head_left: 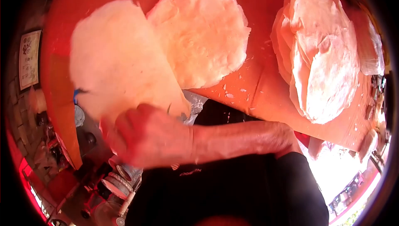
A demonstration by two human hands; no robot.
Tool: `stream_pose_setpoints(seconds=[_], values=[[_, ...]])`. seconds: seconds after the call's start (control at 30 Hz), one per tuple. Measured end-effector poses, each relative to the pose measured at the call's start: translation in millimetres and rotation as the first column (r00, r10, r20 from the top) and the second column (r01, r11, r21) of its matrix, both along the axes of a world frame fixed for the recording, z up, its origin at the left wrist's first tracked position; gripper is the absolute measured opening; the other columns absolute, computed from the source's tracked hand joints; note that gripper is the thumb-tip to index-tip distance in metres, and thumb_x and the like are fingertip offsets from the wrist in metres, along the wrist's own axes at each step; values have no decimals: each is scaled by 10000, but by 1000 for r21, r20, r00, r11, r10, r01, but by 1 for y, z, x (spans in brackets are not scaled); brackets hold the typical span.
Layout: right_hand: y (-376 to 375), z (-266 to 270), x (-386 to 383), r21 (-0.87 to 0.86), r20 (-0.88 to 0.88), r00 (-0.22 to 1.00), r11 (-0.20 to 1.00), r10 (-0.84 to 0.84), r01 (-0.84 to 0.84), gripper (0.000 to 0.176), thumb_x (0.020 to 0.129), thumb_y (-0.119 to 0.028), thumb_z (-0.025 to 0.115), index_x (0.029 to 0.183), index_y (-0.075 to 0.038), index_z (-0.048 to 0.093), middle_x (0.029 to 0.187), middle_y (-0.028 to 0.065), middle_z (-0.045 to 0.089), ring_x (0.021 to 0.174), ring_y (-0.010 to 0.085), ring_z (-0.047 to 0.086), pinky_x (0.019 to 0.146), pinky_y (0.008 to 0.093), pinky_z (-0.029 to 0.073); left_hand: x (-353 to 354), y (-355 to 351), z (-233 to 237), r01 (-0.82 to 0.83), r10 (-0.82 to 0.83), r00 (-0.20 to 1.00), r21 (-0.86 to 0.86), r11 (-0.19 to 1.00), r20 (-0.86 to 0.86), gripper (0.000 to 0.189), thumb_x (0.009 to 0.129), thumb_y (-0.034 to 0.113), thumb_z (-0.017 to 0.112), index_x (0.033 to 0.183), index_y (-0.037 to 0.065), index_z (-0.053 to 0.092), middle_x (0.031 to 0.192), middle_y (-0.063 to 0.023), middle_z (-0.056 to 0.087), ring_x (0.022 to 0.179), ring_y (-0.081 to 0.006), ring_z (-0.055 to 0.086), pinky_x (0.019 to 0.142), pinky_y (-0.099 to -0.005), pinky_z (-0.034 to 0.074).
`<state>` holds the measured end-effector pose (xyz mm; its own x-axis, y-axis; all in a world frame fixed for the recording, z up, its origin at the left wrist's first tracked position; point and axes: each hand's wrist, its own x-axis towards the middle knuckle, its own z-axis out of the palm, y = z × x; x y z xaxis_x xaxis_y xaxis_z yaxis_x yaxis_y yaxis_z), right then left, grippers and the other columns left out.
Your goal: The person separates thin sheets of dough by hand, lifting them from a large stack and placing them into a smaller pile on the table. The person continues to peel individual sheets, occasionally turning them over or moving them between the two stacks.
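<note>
My right hand [143, 136] reaches across my body from the right, its fingers curled at the lower edge of a pale, thin flatbread [120, 55] and closed on it. The sheet hangs partly past the near left edge of the red table [266, 76] and overlaps a second round flatbread [203, 35] lying flat beside it. On the table's right side is a stack of folded, wrinkled flatbreads [324, 55]. My left hand cannot be made out.
Small dough scraps [228, 95] lie near the table's front edge. A clear plastic-wrapped bundle [371, 47] sits at the far right. Below left are stacked round items [117, 184] and a fan-like object [109, 214]. A framed sheet [30, 60] hangs at left.
</note>
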<state>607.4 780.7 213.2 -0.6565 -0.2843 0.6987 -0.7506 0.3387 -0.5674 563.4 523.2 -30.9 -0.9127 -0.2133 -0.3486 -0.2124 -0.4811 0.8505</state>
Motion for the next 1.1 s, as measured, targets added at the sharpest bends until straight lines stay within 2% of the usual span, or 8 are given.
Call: stream_pose_setpoints(seconds=[0.27, 0.3, 0.37, 0.43, 0.5, 0.6, 1.0, 1.1], values=[[49, -8, -8, -134, -97, 976, 974, -194, 180, 490, 624, -56, 658, 1070, 137, 594, 656, 63, 529, 554, 170, 543, 438, 286, 437, 17, 46, 56, -30, 50, 997, 286, 958, -62, 368, 926, 121, 602, 1272, 16, 534, 1241, -112, 607, 1110, -248, 603, 947, -369, 499], [68, -10, -13, 75, 48, 986, 985, -162, 159, 460, 659, 1, 652, 1101, 116, 593, 673, 53, 541, 544, 161, 548, 427, 298, 446, 15, 47, 57, -29, 45, 997, 255, 967, -58, 367, 924, 117, 603, 1271, 15, 535, 1240, -112, 607, 1108, -248, 605, 946, -369, 500], [90, -38, -16, -218, 454, 853, 895, -259, 388, 381, 765, 32, 662, 1144, 16, 616, 652, 67, 592, 540, 149, 598, 484, 280, 490, 9, 51, 55, -28, 39, 998, 180, 983, -57, 370, 918, 98, 602, 1269, 4, 533, 1243, -117, 604, 1117, -247, 599, 953, -377, 495], [118, -70, -36, -100, 548, 677, 765, -492, 637, 300, 801, -6, 659, 1099, -26, 629, 707, 112, 682, 596, 173, 671, 529, 292, 505, 4, 54, 44, -11, 16, 999, 140, 990, -35, 374, 912, 81, 601, 1269, -6, 530, 1247, -122, 601, 1129, -248, 593, 961, -385, 489], [149, -120, -48, 18, 773, 469, 755, -426, 656, 358, 747, -64, 681, 1094, 8, 628, 688, 131, 674, 576, 197, 650, 574, 307, 510, -4, 58, 30, 1, -1, 999, -9, 1000, -46, 370, 912, 61, 587, 1268, -19, 528, 1236, -125, 602, 1120, -234, 593, 955, -365, 486], [163, -157, -56, 119, 780, 422, 772, -462, 624, 400, 694, -69, 684, 1080, 22, 634, 688, 139, 673, 588, 206, 647, 593, 305, 511, -6, 74, 38, -81, 81, 997, -49, 996, 0, 325, 899, 46, 604, 1211, -32, 552, 1161, -115, 627, 1034, -212, 620, 897, -325, 506], [190, -163, -81, 327, 645, 447, 752, -620, 572, 282, 728, -130, 645, 986, -22, 675, 771, 125, 686, 673, 233, 674, 655, 338, 527, -8, 82, 37, -1, 12, 999, -210, 978, 50, 242, 848, 10, 658, 1077, -32, 591, 1038, -79, 644, 935, -164, 617, 855, -289, 495], [185, -154, -89, 111, 818, 415, 816, -399, 567, 267, 733, -122, 648, 974, -7, 663, 783, 113, 684, 676, 206, 672, 646, 321, 526, -9, 95, 59, 20, -18, 999, -91, 996, 33, 271, 838, 1, 662, 1096, -36, 589, 1033, -77, 645, 945, -162, 616, 856, -291, 494]])
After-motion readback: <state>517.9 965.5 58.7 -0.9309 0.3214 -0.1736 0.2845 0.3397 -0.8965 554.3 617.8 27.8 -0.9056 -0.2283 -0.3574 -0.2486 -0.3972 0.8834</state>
